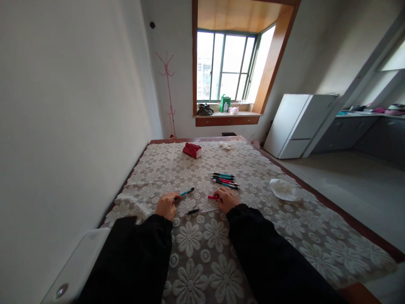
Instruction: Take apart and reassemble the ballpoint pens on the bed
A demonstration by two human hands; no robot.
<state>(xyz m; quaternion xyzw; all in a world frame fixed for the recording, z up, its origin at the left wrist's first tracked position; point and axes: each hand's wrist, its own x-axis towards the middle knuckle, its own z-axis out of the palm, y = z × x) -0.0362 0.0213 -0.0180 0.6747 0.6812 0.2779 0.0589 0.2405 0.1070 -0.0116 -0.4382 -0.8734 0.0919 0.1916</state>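
On the flowered tablecloth (pixel 190 236), my left hand (pixel 166 206) is closed around one end of a blue pen (pixel 187 192), whose dark tip points away to the right. My right hand (pixel 228 199) pinches a short red pen barrel (pixel 212 197); its other end is hidden under the fingers. Between the hands lies a black pen part (pixel 192 211), apart from both. A thin pale strip, perhaps a refill (pixel 210 210), rests just left of my right wrist. Beyond my right hand, several blue and red pens (pixel 225 175) lie side by side.
A red tissue pack (pixel 191 150) sits toward the table's far end, near a small white crumpled piece (pixel 225 146). Right of the pens is a crumpled white tissue (pixel 284 190). A wall (pixel 79 105) runs along the left; a white object (pixel 79 261) stands beside my left sleeve.
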